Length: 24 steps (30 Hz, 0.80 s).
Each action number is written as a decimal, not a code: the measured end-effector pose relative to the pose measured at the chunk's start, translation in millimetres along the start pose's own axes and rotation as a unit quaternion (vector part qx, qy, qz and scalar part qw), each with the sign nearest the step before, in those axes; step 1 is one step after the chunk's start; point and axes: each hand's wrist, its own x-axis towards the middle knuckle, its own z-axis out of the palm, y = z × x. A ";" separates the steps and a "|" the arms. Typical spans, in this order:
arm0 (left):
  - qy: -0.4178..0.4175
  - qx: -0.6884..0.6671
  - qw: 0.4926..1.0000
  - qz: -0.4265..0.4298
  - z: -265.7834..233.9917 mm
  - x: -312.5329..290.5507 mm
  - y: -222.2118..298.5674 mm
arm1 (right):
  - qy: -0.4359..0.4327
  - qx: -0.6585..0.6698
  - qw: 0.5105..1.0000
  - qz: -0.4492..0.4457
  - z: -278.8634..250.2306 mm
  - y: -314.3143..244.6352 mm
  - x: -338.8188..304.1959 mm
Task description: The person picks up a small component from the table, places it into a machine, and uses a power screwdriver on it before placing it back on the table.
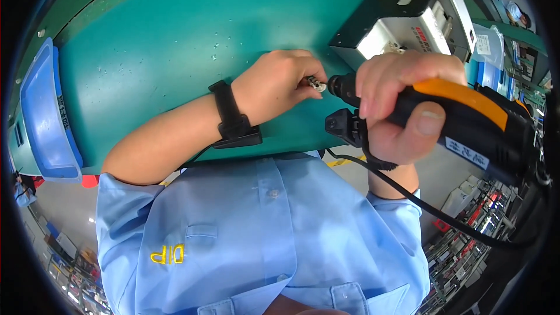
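My left hand is closed, its thumb and fingers pinching a small shiny metal part above the green mat. My right hand wraps round a black and orange electric screwdriver, held nearly level. The screwdriver's nose points left at the metal part, very close to it; whether the bit touches it is too small to tell. Part of the metal piece is hidden by my left fingers. Each wrist has a black strap with a small black device.
A black and silver boxy machine stands at the back right, just beyond my right hand. At the far left is a blue plastic tray. The green mat bears small scattered specks. A black cable loops under my right arm.
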 end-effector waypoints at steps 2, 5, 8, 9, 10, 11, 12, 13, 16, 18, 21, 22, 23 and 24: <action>0.000 0.002 1.000 0.001 0.0 -2.3 0.2 | 0.003 0.030 0.999 -0.017 -4.5 -2.7 -0.1; 0.001 -0.001 1.000 0.004 0.1 -1.3 1.0 | -0.003 0.089 0.991 -0.100 -23.3 -16.8 3.3; -0.008 -0.016 1.000 -0.018 3.9 1.5 6.8 | 0.015 0.084 0.982 -0.171 -63.3 -49.0 2.6; -0.009 -0.015 1.000 -0.014 3.1 0.4 8.0 | 0.029 0.060 0.982 -0.179 -71.7 -54.6 4.0; -0.009 -0.001 1.000 -0.013 2.6 -0.5 9.4 | 0.044 0.035 0.981 -0.187 -76.2 -57.4 4.4; -0.009 0.013 1.000 -0.013 2.2 -1.0 10.5 | 0.046 0.032 0.980 -0.190 -77.5 -56.4 4.5; -0.006 0.029 0.999 -0.014 0.8 -1.9 10.3 | 0.038 0.033 0.981 -0.185 -77.3 -51.5 6.7; -0.004 0.031 0.999 -0.013 -0.7 -2.8 8.9 | 0.030 0.034 0.983 -0.181 -76.3 -45.5 9.2; -0.031 0.036 0.999 -0.013 -0.7 -1.5 6.3 | 0.039 0.044 0.984 -0.170 -73.6 -36.5 8.4; -0.033 0.032 0.999 -0.015 -1.0 -1.5 5.7 | 0.053 0.085 0.982 -0.162 -70.8 -29.3 10.4; -0.035 0.021 0.999 -0.024 -2.3 -1.0 4.6 | 0.029 0.092 0.984 -0.152 -69.8 -25.3 14.2; -0.040 0.020 0.999 -0.026 -4.0 -1.4 5.9 | 0.017 0.096 0.984 -0.146 -69.2 -24.5 15.2; -0.045 0.018 0.998 -0.028 -5.6 -2.0 7.0 | 0.017 0.098 0.985 -0.144 -70.0 -24.1 18.1; -0.050 0.017 0.998 -0.031 -6.6 -2.9 7.0 | 0.028 0.096 0.988 -0.119 -72.4 -24.2 23.3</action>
